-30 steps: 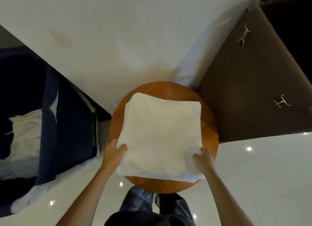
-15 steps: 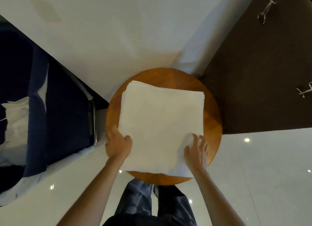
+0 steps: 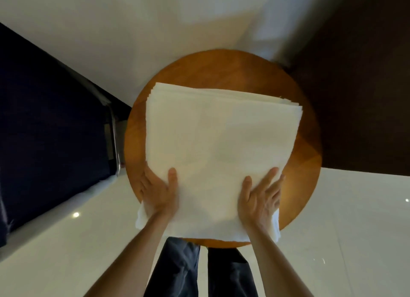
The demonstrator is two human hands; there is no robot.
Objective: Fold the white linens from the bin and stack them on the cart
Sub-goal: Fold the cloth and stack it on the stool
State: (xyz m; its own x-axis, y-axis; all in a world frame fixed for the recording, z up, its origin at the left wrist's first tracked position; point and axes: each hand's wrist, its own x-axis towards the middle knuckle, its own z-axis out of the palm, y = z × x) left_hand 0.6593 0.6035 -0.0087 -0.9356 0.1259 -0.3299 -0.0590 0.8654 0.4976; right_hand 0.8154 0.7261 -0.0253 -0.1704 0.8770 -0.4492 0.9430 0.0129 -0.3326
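Head view drops closer: bin (image 3: 55, 130) on the left now shows only dark fabric, its loose linen is out of frame. Round table (image 3: 221, 70) fills the centre. Folded white linens (image 3: 217, 145) lie on it, near edge overhanging toward the person. Both hands have slid further on. Left hand (image 3: 158, 192) lies flat at the near-left corner, thumb on top. Right hand (image 3: 260, 197) is flat, fingers spread, pressing. Nothing is gripped. Likely smoothing; cart not in view, stacking still pending.
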